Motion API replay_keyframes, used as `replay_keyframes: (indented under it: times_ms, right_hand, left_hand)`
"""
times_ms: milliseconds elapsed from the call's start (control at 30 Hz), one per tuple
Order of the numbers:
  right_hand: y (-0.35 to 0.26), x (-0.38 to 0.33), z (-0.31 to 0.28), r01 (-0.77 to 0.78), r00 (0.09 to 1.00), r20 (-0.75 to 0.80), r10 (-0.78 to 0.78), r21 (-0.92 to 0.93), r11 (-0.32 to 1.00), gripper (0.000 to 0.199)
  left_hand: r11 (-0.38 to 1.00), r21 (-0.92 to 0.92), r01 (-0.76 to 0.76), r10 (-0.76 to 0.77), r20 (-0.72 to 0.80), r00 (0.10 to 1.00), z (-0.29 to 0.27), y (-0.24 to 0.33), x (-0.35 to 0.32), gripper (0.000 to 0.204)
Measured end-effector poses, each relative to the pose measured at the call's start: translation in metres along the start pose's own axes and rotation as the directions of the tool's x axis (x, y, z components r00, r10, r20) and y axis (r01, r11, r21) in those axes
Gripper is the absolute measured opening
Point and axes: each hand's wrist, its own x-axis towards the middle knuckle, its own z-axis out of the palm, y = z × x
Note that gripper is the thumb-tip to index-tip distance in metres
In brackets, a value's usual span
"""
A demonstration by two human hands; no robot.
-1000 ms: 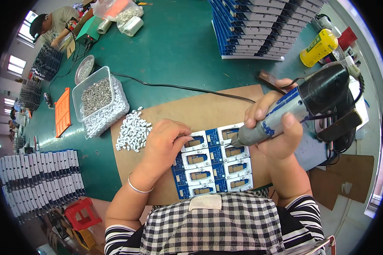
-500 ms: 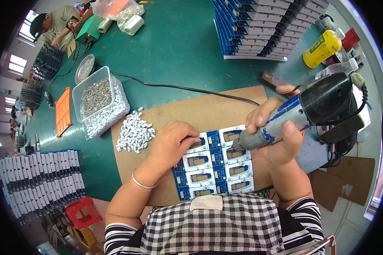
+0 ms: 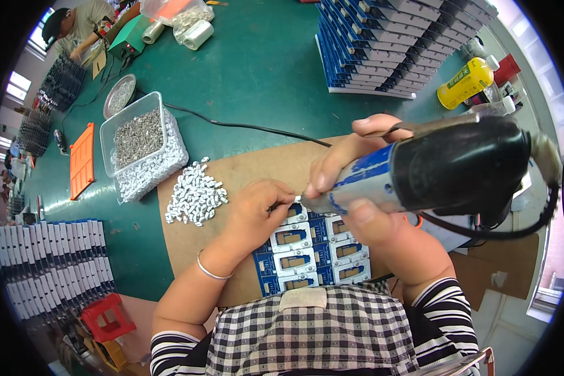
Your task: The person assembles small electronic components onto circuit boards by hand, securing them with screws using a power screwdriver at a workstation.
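The left hand pinches a small white plastic part onto the blue circuit-board panel on the cardboard sheet, the right hand grips the black-and-blue electric screwdriver, and many white parts wait in a heap.

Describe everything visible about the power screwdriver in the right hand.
The power screwdriver is a thick cylinder with a blue, scuffed front section and a black rear body, seemingly plastic. A black cable loops from its rear end. It lies tilted, nose pointing down-left toward the blue circuit board panel. The right hand wraps its blue front part; the left hand rests fingers at its tip, which is hidden.
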Motion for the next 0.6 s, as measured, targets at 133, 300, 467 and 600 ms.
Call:
replay_keyframes:
  times_ms: [133,300,467,600]
  right_hand:
    - [0.006,0.006,0.005,0.027,0.996,0.083,-0.017,-0.127,0.992,0.066]
    - [0.019,0.008,0.011,0.133,0.988,0.078,-0.132,-0.004,0.991,0.066]
    - [0.015,0.01,0.011,0.094,0.988,0.131,-0.077,-0.131,0.987,0.066]
    - [0.013,0.011,0.012,0.13,0.982,0.161,-0.094,-0.228,0.965,0.064]
  left_hand:
    - [0.999,-0.016,0.033,-0.033,0.032,0.999,-0.001,0.0,-0.002,0.017]
    - [0.979,-0.047,0.196,-0.193,0.062,0.979,-0.003,0.005,0.0,0.033]
    - [0.985,0.002,0.173,-0.173,0.08,0.982,-0.003,0.002,-0.001,0.032]
    - [0.99,0.009,0.144,-0.144,0.077,0.987,-0.003,0.002,0.001,0.032]
